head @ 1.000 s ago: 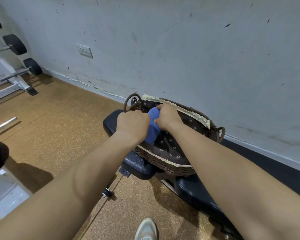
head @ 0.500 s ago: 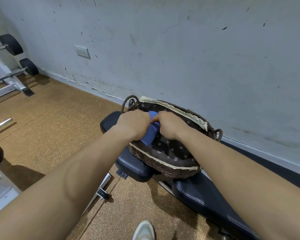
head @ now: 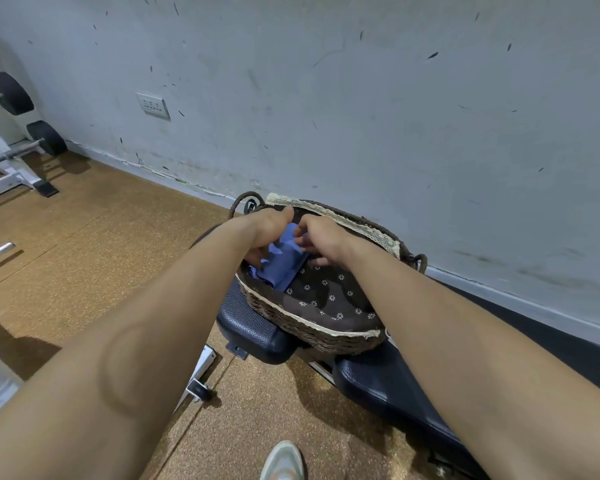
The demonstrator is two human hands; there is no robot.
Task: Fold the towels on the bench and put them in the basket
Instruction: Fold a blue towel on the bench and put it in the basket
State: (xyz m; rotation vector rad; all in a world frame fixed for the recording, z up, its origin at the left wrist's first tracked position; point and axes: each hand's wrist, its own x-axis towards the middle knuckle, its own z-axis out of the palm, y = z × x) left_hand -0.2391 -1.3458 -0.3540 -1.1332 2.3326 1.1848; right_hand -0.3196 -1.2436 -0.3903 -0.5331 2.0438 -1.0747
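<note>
Leftmost, two black weight plates (head: pixel 7 93) sit on bars in a white rack against the grey wall; further along that wall is a white socket (head: pixel 152 105), above the cork-brown floor. Next, the left hand (head: pixel 264 233) reaches down into the basket's left end; its fingers are curled round the left edge of the blue towel (head: pixel 284 261) and hold it. The towel is folded and lies inside the basket, on the flowered dark lining, close against the left wall. Below, at the bottom edge, the toe of a pale shoe (head: pixel 282 460) stands on the floor. The right hand (head: pixel 321 237) is just beside the left, over the towel's right edge; its fingers are spread and only loosely bent, tips touching the cloth without gripping it. The wicker basket (head: pixel 309 336), trimmed in cream lace, rests on the dark padded bench (head: pixel 395 393), which runs off to the lower right.
</note>
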